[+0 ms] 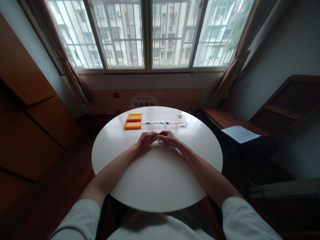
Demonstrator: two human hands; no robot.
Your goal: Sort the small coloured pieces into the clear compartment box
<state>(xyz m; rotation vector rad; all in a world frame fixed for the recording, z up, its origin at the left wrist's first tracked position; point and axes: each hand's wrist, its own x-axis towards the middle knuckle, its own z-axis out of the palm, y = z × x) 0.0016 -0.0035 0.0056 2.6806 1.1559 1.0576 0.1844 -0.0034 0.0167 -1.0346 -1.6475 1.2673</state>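
Both my hands meet over a small pile of coloured pieces [159, 139] on the white round table [157, 180]. Green, yellow and blue bits show in the pile; their exact kind is too small to tell. My left hand [146, 139] is closed at the pile's left side, with something green by its fingertips. From the right, my right hand [169, 137] has its thumb and fingers pinched together at the pile. What either pinch holds is too small to make out. Beyond the hands stand an orange open case [132, 126] and a row of clear plastic compartments [172, 116].
Inside the clear compartments lie a green piece [147, 123], blue bits [161, 123] and a dark piece [167, 123]. A wooden bench [212, 116] with a paper sheet [240, 134] stands to the right. Wooden cabinets [32, 126] are at left, a barred window behind.
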